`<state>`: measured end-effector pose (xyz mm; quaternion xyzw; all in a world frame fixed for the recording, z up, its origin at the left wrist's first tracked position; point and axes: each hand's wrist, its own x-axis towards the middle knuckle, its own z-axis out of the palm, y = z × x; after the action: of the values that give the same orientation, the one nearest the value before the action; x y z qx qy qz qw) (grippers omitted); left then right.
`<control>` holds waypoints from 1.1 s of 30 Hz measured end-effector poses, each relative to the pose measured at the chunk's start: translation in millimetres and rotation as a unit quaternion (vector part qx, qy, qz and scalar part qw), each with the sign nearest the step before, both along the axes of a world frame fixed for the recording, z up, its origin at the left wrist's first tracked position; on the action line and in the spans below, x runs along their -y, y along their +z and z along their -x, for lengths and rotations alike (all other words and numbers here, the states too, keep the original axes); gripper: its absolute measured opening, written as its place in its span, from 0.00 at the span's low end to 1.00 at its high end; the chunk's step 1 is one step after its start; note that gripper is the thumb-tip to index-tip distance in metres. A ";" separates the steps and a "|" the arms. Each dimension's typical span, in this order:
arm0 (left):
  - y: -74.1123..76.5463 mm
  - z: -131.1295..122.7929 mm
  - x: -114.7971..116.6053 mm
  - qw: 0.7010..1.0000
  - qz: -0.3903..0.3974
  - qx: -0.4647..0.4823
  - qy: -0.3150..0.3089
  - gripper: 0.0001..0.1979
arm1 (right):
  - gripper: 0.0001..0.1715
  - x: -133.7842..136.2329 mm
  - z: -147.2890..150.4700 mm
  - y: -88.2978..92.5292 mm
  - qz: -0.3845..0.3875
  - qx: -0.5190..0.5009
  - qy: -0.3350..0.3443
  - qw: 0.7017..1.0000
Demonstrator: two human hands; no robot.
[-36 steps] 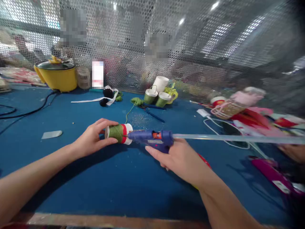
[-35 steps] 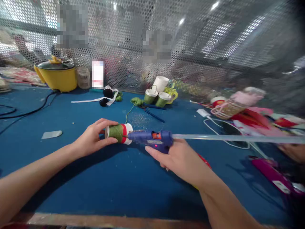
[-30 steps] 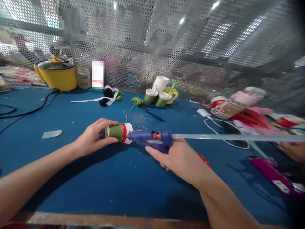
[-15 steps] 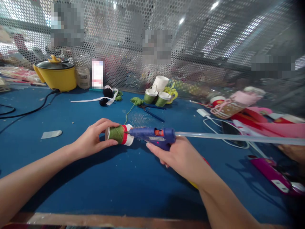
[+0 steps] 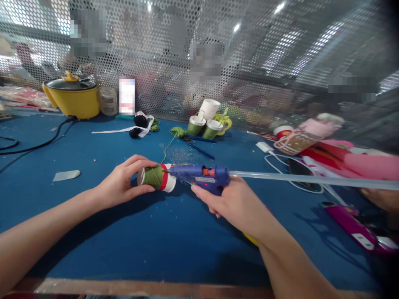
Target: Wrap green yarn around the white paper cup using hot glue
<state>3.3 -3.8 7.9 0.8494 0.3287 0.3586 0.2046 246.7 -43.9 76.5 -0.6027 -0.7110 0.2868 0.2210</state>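
My left hand (image 5: 126, 180) is closed around a paper cup (image 5: 169, 182) lying on its side, its lower part wrapped in green yarn (image 5: 152, 176) with a red band showing beside the white rim. In my right hand (image 5: 233, 203) is a blue hot glue gun (image 5: 199, 173), its red light lit. The nozzle meets the cup near the border of the yarn and the red band. A long clear glue stick (image 5: 299, 178) sticks out of the gun's back to the right. From the cup a green strand runs up to a small yarn ball (image 5: 178, 132).
Behind stand two green-wrapped cups (image 5: 196, 124), a white cup stack (image 5: 210, 109) and blue-handled pliers (image 5: 201, 149). A yellow pot (image 5: 77, 101) and glass jar (image 5: 107, 101) sit back left. At right are a white cable (image 5: 277, 168), a phone (image 5: 301, 172) and a magenta device (image 5: 349, 224).
The cup has turned slightly in my left hand, its rim tipping a little downward. The glue gun stays nearly still, its nozzle still at the yarn's edge.
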 end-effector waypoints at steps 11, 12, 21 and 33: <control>4.6 -0.2 2.5 0.999 -0.032 -0.020 -0.011 0.20 | 0.17 -0.9 2.7 2.7 0.010 -0.007 -0.015 1.000; 5.0 0.0 3.4 0.999 -0.035 -0.025 -0.014 0.20 | 0.17 -1.0 3.3 2.9 0.009 -0.005 -0.016 1.000; 4.3 -1.2 5.8 0.997 -0.053 -0.053 -0.029 0.19 | 0.18 -1.7 2.2 3.0 -0.005 0.007 -0.009 1.000; 1.6 0.3 6.0 0.994 -0.069 -0.070 -0.047 0.19 | 0.16 -1.2 3.9 6.0 0.010 -0.003 -0.021 1.000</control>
<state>3.0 -9.8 9.5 0.8990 0.2767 0.3102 0.1381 242.8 -42.8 82.5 -0.6187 -0.6948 0.2913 0.2227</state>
